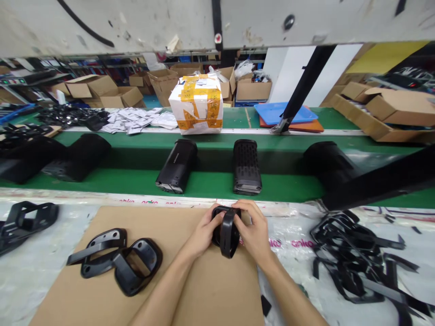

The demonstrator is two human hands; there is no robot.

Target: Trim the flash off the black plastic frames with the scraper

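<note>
Well, with the brown cardboard sheet [219, 290] as my landmark, I have a black strapped frame [226, 233] up near its far edge, towards its right side. My left fingers [216, 220] are closed on the frame's left side and my right fingers [242, 225] grip its right side, with the curved strap standing up between them, towards me. Both of my forearms reach in over the sheet's near part and right side.

On the left part of the sheet lie two similar black frames [152, 254], close together, their straps arching over them. Left of the sheet, on the plastic-covered bench [288, 276], are more black frames [16, 222]. Right of it sits a tangled pile of black straps and frames [353, 253], and a small black piece [265, 305] lies just beside its right edge.

Beyond the sheet runs a green belt [214, 181] with black housings on it. One housing with pale lettering [180, 163] and one with a slotted face [247, 164] lie nearly straight past the sheet; others rest farther left and right. Farther beyond stand a white box with yellow tape [178, 102], a heap of pale packets [127, 120] to its left, and a blue tray [275, 113] to its right.
</note>
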